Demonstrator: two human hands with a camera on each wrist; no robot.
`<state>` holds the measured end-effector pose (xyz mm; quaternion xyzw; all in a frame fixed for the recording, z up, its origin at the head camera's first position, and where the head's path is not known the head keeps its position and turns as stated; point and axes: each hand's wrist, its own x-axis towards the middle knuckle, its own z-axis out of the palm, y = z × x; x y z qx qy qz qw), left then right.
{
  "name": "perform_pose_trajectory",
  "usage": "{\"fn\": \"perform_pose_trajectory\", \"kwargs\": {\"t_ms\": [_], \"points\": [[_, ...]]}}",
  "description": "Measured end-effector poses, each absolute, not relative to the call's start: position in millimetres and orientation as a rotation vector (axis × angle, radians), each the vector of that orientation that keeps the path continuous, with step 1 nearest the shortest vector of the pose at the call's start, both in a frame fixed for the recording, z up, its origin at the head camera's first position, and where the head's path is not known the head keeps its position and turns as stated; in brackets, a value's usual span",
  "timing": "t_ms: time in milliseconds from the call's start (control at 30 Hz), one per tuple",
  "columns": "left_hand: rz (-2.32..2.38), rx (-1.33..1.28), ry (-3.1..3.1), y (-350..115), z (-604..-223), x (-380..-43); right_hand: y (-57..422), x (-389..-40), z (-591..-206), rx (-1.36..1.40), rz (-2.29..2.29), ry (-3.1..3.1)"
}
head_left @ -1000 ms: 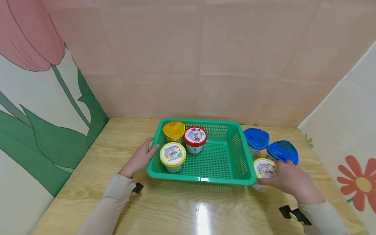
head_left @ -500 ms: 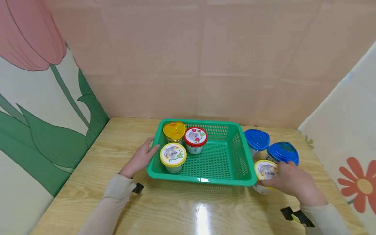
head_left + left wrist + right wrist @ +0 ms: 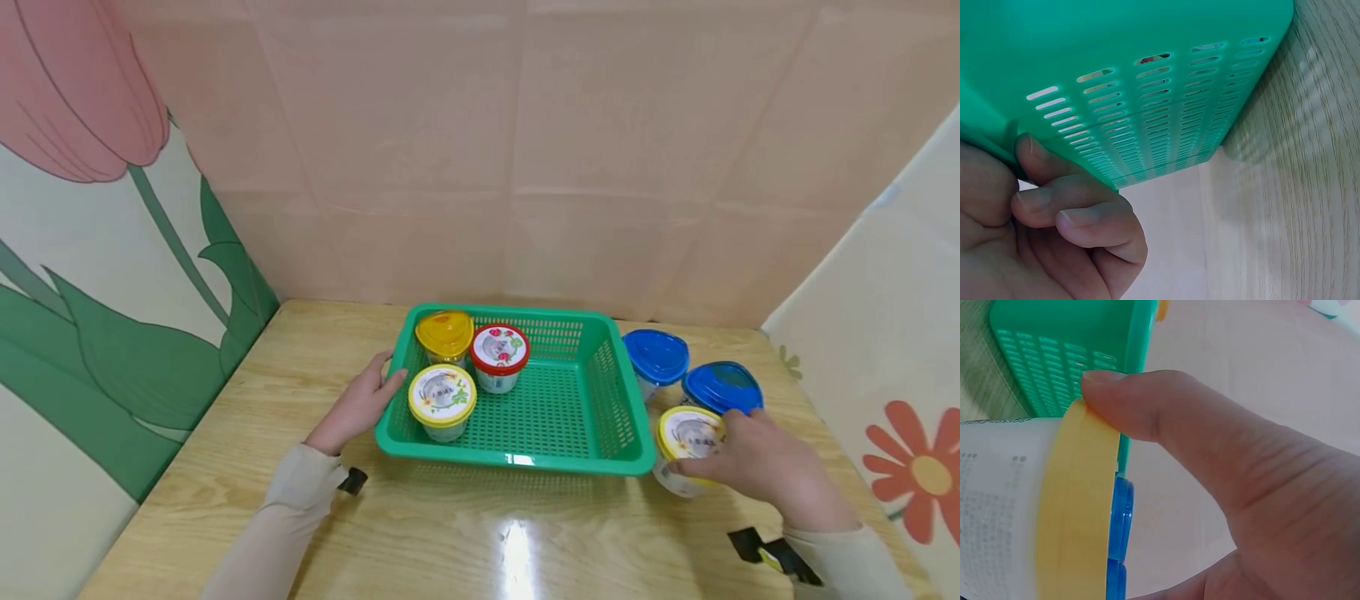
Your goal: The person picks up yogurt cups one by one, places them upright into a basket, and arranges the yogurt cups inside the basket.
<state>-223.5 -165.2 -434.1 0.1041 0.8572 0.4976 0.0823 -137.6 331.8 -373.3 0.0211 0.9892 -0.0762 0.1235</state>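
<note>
My left hand [image 3: 360, 406] grips the left rim of a green plastic basket [image 3: 517, 461], thumb over the edge. In the left wrist view its fingers [image 3: 1088, 219] curl beneath the rim. Inside the basket's left side stand an orange-lidded tub [image 3: 445, 333], a red-lidded tub [image 3: 499, 347] and a yellow-lidded tub [image 3: 442, 396]. Right of the basket, my right hand [image 3: 768, 462] holds another yellow-lidded tub [image 3: 686, 433] by its lid. The right wrist view shows my thumb [image 3: 1129, 403] on the rim of its yellow lid [image 3: 1079, 512]; the other fingertips are hidden.
Two blue-lidded tubs, one nearer the basket [image 3: 656, 354] and one further right [image 3: 722, 386], stand behind the held tub. A wooden table [image 3: 420, 533] carries everything. A plain back wall [image 3: 510, 167] and flower-printed side panels [image 3: 918, 350] enclose it.
My right hand and the yellow-lidded tub in it have shifted slightly right and toward me, away from the basket's side. My left hand and the basket stay nearly still.
</note>
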Motion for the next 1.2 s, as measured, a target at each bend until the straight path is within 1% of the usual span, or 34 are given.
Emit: {"fn": "perform_pose_trajectory", "kwargs": {"t_ms": [667, 1200], "points": [[1.52, 0.317, 2.54, -165, -435, -222, 331, -133, -361, 0.061, -0.338, 3.064], [1.541, 0.298, 2.538, -164, -436, -223, 330, -134, -350, 0.084, -0.385, 3.094]]}}
